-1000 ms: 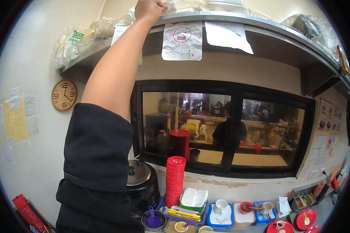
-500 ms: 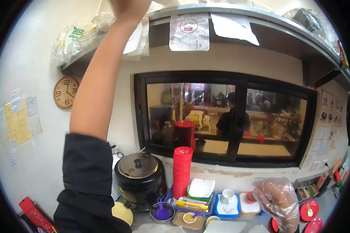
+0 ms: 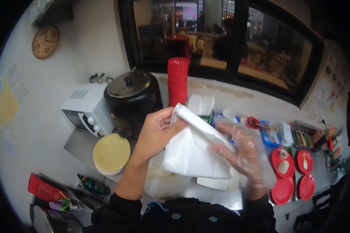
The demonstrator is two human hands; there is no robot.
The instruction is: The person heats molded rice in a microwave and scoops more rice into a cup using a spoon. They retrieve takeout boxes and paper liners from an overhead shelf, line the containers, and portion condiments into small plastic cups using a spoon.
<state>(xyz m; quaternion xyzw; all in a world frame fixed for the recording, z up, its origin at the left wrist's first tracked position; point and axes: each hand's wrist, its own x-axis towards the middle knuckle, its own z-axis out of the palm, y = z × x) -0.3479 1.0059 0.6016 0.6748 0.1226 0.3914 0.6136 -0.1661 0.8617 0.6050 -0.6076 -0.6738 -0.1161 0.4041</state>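
A white plastic bag [image 3: 196, 149], folded into a strip along its upper edge, is held up over the counter in front of me. My left hand [image 3: 159, 130] is bare and pinches the bag's upper left corner, thumb in front. On the bag's right side, my right hand [image 3: 245, 149] wears a clear plastic glove. Its fingers and thumb lie either side of the folded edge, a little blurred by motion. Beneath the bag, a white flat item [image 3: 217, 183] shows partly on the metal counter.
Left of my hands are a yellow round item [image 3: 111, 153], a white microwave [image 3: 87, 110] and a black soup warmer [image 3: 132, 95]. Red bowls [image 3: 177, 81] rise in a tall stack behind. To the right lie red plates [image 3: 282, 190] and tubs. A dark-framed window [image 3: 239, 46] backs the counter.
My left arm has come down from the overhead shelf, and the white bag is now in hand. My gloved right hand has moved left to the bag. The view has tilted down.
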